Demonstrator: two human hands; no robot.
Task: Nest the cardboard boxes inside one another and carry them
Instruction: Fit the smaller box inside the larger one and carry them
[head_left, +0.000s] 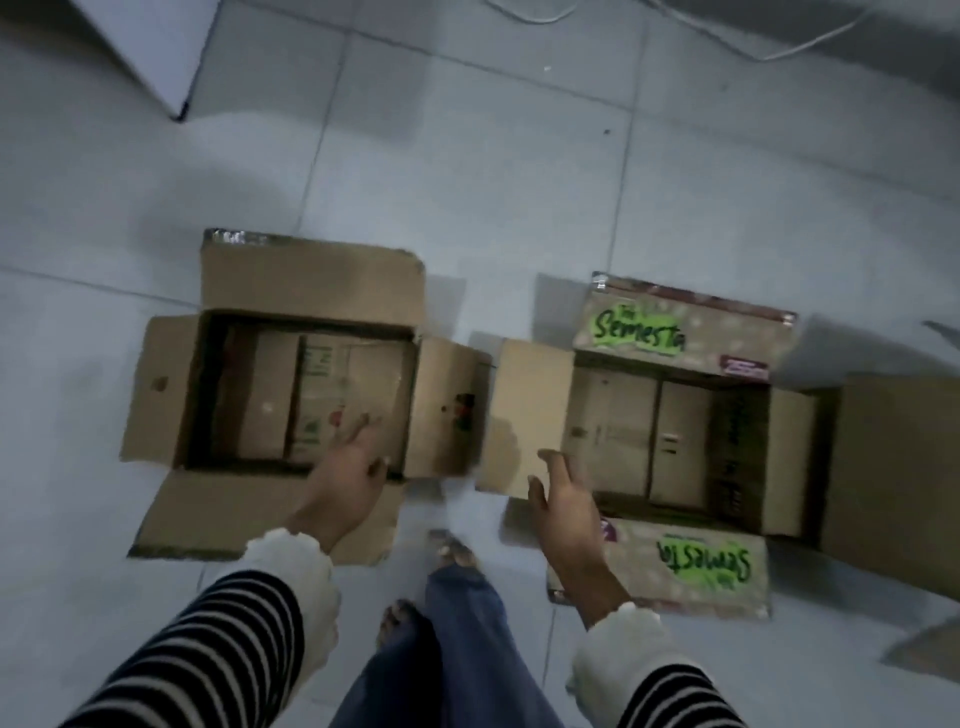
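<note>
Two open cardboard boxes stand side by side on the tiled floor, flaps spread outward. The plain brown left box (166, 395) shows its folded bottom flaps inside. The right box (675, 332) carries green "Semesta" lettering on its far and near flaps. My left hand (348, 467) hovers over the near right corner of the left box, fingers apart, holding nothing. My right hand (563, 499) is spread by the near edge of the right box's left flap (524, 405); whether it touches the flap is unclear.
My bare feet (452, 551) and blue trouser legs stand between the boxes. A third cardboard piece (893, 467) lies at the right edge. A white panel (145, 47) leans at the top left, and white cables (779, 47) run across the floor at the top right.
</note>
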